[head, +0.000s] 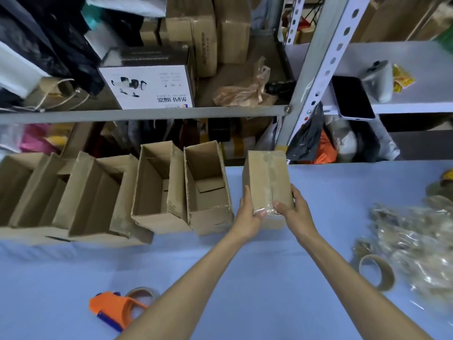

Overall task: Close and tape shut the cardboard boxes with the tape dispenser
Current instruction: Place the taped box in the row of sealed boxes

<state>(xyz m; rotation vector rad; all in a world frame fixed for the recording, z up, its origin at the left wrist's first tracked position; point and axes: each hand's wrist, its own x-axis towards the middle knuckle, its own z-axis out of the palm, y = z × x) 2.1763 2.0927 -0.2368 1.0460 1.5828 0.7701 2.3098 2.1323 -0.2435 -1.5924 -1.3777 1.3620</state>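
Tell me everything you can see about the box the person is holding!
The box is plain brown cardboard, shaped like a brick, with its flaps closed. A strip of shiny clear tape runs down the middle of its top and wrinkles over the near edge. It looks to rest on the blue table, just right of a row of open boxes. The left hand grips its left side and the right hand its right side, both thumbs pressing the tape at the near end.

taped box [266, 177]: brown cardboard, flaps closed, clear tape running along top seam, standing at row's right end | open boxes [210, 220]: standing side by side, touching | tape dispenser [114, 306]: orange, lying well apart, nearer the camera
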